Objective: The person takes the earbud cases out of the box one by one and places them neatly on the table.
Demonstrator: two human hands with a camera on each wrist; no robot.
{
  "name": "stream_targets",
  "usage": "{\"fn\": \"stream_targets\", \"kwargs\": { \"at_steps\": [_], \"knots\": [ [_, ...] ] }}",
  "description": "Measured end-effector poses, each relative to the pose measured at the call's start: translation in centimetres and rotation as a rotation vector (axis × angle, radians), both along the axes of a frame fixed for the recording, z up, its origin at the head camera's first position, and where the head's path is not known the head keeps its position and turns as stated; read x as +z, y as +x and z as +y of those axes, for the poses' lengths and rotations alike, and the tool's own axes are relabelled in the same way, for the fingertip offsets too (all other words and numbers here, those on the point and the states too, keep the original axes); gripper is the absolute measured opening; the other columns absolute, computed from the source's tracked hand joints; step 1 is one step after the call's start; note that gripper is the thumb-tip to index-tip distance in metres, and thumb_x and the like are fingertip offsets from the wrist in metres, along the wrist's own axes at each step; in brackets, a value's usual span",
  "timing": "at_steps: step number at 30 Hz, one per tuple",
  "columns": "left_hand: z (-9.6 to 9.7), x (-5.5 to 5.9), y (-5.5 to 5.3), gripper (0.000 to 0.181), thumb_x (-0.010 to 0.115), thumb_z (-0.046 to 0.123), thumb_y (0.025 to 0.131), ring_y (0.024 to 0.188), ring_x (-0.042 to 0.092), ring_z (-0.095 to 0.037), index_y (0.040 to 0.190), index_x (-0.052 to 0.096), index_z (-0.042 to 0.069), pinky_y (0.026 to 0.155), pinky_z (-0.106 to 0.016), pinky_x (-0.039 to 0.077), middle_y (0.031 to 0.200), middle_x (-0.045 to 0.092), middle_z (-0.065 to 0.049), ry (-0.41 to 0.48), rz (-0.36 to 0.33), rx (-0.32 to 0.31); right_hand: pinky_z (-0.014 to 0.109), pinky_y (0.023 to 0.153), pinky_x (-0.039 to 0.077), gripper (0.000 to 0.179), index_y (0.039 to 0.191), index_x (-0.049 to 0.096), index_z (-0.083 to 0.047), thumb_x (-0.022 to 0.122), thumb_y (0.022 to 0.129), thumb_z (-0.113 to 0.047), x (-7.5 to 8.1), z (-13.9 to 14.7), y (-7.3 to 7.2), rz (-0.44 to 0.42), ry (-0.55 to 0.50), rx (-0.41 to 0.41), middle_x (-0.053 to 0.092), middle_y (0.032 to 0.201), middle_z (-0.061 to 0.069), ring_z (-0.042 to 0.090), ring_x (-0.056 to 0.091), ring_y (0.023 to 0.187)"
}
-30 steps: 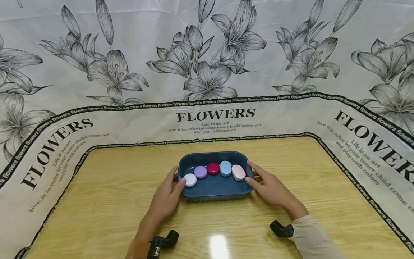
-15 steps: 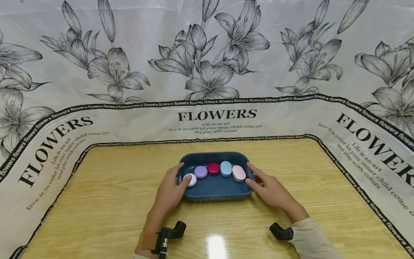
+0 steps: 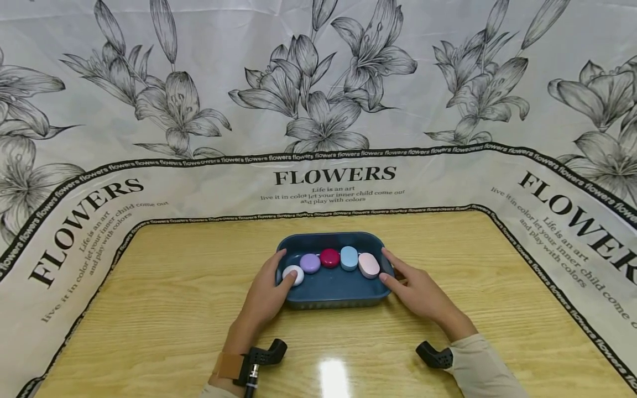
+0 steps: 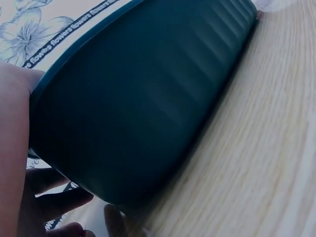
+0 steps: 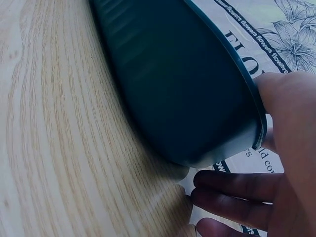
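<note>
A dark blue plastic bin [image 3: 328, 292] with rounded corners stands on the table. My left hand [image 3: 265, 294] grips its left end, with the thumb over the rim and overlapping a round white piece [image 3: 291, 271] in the head view. At the opposite end my right hand [image 3: 422, 290] holds the bin between thumb and fingers. Inside, smooth rounded pieces lie in a row: purple [image 3: 310, 263], red [image 3: 329, 258], light blue [image 3: 349, 258] and pink [image 3: 369, 265]. Both wrist views show the bin's dark outer wall [image 4: 138, 94], with fingers curled below its end.
The wood-grain table [image 3: 164, 315] extends around the bin. A white cloth [image 3: 328, 188] printed with flowers and lettering rises behind it and along both sides. Black camera mounts [image 3: 269, 354] sit on both wrists.
My left hand has shifted right and slightly forward along the bin's end, its thumb now reaching over the rim. The right hand keeps its hold, and the bin stays almost in place.
</note>
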State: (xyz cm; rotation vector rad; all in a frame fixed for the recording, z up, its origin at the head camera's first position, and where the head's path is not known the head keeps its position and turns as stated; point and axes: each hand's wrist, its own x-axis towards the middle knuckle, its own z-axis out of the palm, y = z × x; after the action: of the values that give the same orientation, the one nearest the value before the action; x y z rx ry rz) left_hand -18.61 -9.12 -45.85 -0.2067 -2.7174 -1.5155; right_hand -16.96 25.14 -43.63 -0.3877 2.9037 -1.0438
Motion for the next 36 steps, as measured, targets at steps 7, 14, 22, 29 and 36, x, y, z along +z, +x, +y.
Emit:
{"fn": "stream_targets", "kwargs": {
  "at_steps": [7, 14, 22, 29, 36],
  "knots": [
    [-0.2, -0.5, 0.1, 0.064, 0.058, 0.042, 0.1, 0.146, 0.032, -0.028, 0.156, 0.036, 0.022, 0.117, -0.052, 0.026, 0.159, 0.036, -0.005, -0.017, 0.016, -0.009, 0.05, 0.089, 0.052, 0.067, 0.16, 0.03, -0.023, 0.05, 0.102, -0.051, 0.1, -0.1, -0.2, 0.006, 0.005, 0.009, 0.06, 0.135, 0.017, 0.025, 0.064, 0.109],
    [-0.3, -0.5, 0.3, 0.064, 0.057, 0.043, 0.1, 0.146, 0.031, -0.027, 0.157, 0.035, 0.023, 0.118, -0.052, 0.026, 0.16, 0.035, -0.004, -0.009, 0.026, -0.007, 0.051, 0.091, 0.052, 0.065, 0.157, 0.036, -0.014, 0.053, 0.103, -0.045, 0.5, -0.2, -0.6, 0.05, 0.002, 0.024, 0.052, 0.143, 0.018, 0.029, 0.061, 0.114],
    [-0.3, -0.8, 0.2, 0.062, 0.058, 0.042, 0.1, 0.145, 0.033, -0.026, 0.156, 0.038, 0.022, 0.117, -0.052, 0.027, 0.158, 0.038, -0.004, -0.016, 0.042, -0.008, 0.052, 0.092, 0.053, 0.056, 0.151, 0.045, -0.006, 0.059, 0.102, -0.032, 1.0, -0.5, -0.8, 0.066, -0.038, 0.008, 0.052, 0.139, 0.022, 0.034, 0.06, 0.115],
    [-0.2, -1.0, 0.2, 0.06, 0.057, 0.039, 0.101, 0.145, 0.034, -0.026, 0.155, 0.039, 0.022, 0.117, -0.051, 0.027, 0.157, 0.039, -0.003, -0.013, 0.05, -0.009, 0.055, 0.092, 0.053, 0.054, 0.148, 0.048, -0.003, 0.056, 0.104, -0.033, 1.8, -0.2, -1.1, 0.068, -0.007, -0.011, 0.05, 0.138, 0.025, 0.04, 0.058, 0.118],
    [-0.4, -0.8, 0.4, 0.057, 0.056, 0.038, 0.102, 0.145, 0.033, -0.024, 0.155, 0.039, 0.024, 0.118, -0.05, 0.027, 0.157, 0.038, -0.001, 0.0, 0.052, -0.007, 0.055, 0.088, 0.054, 0.047, 0.142, 0.056, -0.005, 0.056, 0.103, -0.032, 3.2, -0.3, -1.8, 0.13, 0.003, -0.01, 0.051, 0.136, 0.022, 0.041, 0.055, 0.118]
  ]
}}
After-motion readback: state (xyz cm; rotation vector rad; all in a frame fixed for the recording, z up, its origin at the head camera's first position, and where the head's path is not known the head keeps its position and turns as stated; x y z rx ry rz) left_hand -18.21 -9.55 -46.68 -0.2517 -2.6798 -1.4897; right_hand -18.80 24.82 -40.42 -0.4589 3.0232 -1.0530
